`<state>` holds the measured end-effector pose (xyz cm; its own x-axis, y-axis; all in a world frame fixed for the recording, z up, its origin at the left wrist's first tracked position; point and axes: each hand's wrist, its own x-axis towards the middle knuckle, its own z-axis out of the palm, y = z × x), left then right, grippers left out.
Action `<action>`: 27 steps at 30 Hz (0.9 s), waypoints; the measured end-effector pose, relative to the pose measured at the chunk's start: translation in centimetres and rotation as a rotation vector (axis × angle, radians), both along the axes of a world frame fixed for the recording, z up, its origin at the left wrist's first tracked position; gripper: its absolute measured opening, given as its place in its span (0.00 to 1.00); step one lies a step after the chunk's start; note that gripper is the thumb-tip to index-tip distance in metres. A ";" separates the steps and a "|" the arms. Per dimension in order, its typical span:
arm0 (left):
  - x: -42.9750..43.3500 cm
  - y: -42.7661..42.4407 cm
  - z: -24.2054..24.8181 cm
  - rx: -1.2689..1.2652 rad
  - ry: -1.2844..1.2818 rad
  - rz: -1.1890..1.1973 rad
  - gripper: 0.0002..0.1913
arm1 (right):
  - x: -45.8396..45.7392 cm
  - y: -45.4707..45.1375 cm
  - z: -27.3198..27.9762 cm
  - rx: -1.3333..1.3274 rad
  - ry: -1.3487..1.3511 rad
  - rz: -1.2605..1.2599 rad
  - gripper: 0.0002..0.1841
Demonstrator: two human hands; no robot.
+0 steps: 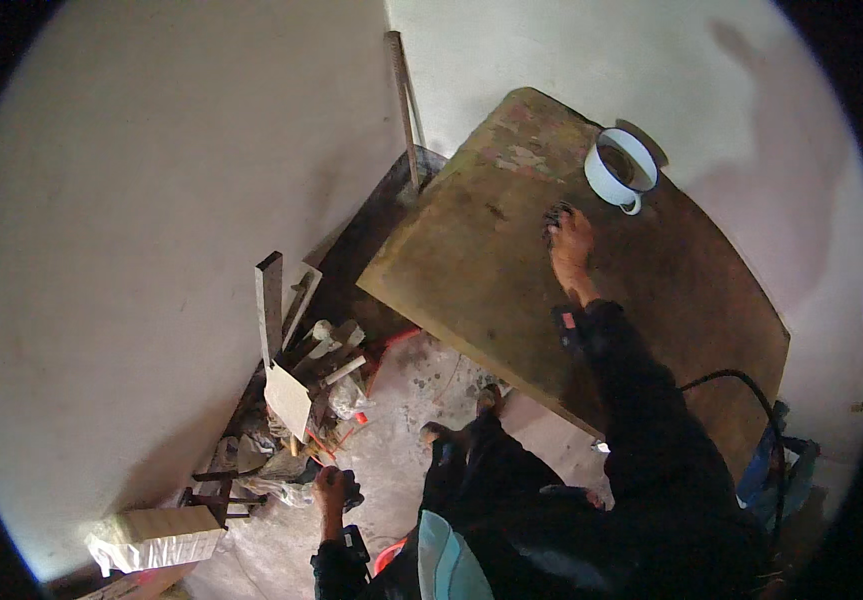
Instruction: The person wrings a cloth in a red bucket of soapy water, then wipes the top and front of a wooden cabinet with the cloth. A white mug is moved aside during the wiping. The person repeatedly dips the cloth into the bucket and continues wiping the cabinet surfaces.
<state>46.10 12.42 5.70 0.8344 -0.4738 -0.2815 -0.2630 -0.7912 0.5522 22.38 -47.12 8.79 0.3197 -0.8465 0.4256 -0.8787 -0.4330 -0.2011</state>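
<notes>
My right hand (572,244) presses a dark, bunched scrubber or cloth (557,214) onto the brown tabletop (476,247); its exact material cannot be told. Just beyond it, near the table's wall-side edge, stands a white mug-like pot (611,180) with a loop handle and something dark inside. My left hand (330,491) hangs low, away from the table, closed around a dark bunched thing (351,491) that looks like cloth. The tabletop bears worn, stained patches at its far corner.
Left of the table, boards (269,307), a pale flat panel (287,401), plastic bags (346,397) and scraps lie heaped along the wall. A wrapped box (161,536) sits at lower left. A black cable (765,405) curves by the table's right end. Walls border the table.
</notes>
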 end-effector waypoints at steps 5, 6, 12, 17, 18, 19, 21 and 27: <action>0.7 -3.5 0.5 -0.033 -0.046 -0.065 0.09 | 6.9 6.1 1.4 -0.094 -0.243 0.498 0.20; 1.4 -5.0 0.8 -0.042 -0.062 -0.094 0.09 | 7.7 8.7 1.5 0.134 -0.159 0.531 0.18; 5.0 -18.0 4.7 -0.372 -0.148 -0.272 0.09 | 5.8 19.7 2.0 0.112 -0.051 0.956 0.20; 5.0 -27.8 9.0 -0.524 -0.320 -0.542 0.10 | -5.3 19.0 1.2 0.142 -0.083 0.705 0.18; 4.6 -29.3 9.4 -0.581 -0.344 -0.601 0.10 | -8.4 18.6 0.9 0.101 -0.063 0.568 0.19; 4.1 -30.2 9.9 -0.623 -0.308 -0.663 0.11 | -11.9 18.2 0.4 0.066 -0.007 0.435 0.19; 2.7 -31.9 9.9 -0.611 -0.255 -0.709 0.11 | -19.2 18.1 -0.2 -0.023 0.024 0.218 0.20; -0.1 -34.7 7.5 -0.589 -0.210 -0.792 0.13 | -38.3 25.5 -1.5 -0.015 0.278 -0.705 0.26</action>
